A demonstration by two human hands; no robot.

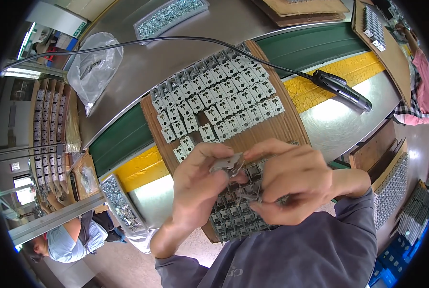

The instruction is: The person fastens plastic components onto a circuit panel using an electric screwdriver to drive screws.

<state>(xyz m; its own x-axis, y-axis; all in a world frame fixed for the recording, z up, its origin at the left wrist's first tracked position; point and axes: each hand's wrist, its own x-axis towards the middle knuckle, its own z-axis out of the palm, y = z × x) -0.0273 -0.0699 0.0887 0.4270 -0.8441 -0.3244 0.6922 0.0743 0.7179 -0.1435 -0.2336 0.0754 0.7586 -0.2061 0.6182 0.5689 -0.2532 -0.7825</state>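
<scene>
My left hand [197,180] is closed, pinching a small silvery metal bracket [227,164] between thumb and fingers. Beside it, my right hand [296,182] has its index fingertip against the bracket's edge. Its other fingers curl in toward the thumb, and what they hold, if anything, is too unclear to name. Both hands are above a wooden board [297,127]. Rows of white metal plate assemblies [233,102] cover the board's far half, with a few gaps in the nearer rows. Darker metal parts [238,221] fill its near half, partly hidden by my hands.
A black electric screwdriver [341,89] lies right of the board, its cable arching across the bench. A tray of screws [170,19] and a plastic bag [95,69] are farther back. A bin of small parts [123,204] stands left. Other people [73,240] work nearby.
</scene>
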